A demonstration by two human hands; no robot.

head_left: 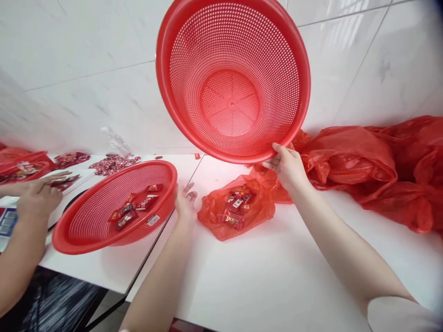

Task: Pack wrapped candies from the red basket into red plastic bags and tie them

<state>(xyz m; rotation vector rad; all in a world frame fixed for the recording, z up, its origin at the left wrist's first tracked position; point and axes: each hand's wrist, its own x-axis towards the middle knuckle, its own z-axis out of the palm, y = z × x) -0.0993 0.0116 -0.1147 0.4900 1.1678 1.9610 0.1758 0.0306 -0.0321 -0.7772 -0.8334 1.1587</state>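
Observation:
My right hand [289, 167] pinches the rim of a red plastic basket [230, 103], which is tipped up on its side above the table with its bare inside facing me. My left hand [186, 203] is at the right side of a second red basket [114, 216], its palm against the wall and its fingers spread. That basket leans to one side and holds several small red-wrapped packets [145, 202]. Between my hands an open red plastic bag [214, 214] lies on the table with several similar packets [235, 205] in it.
Full red plastic bags [353, 157] line the right back of the table. At the left, a co-worker's hands [39, 196] are over some packets, near another red basket [44, 161]. A clear plastic bottle [117, 142] lies by the tiled wall. A seam splits the white tabletop [277, 276].

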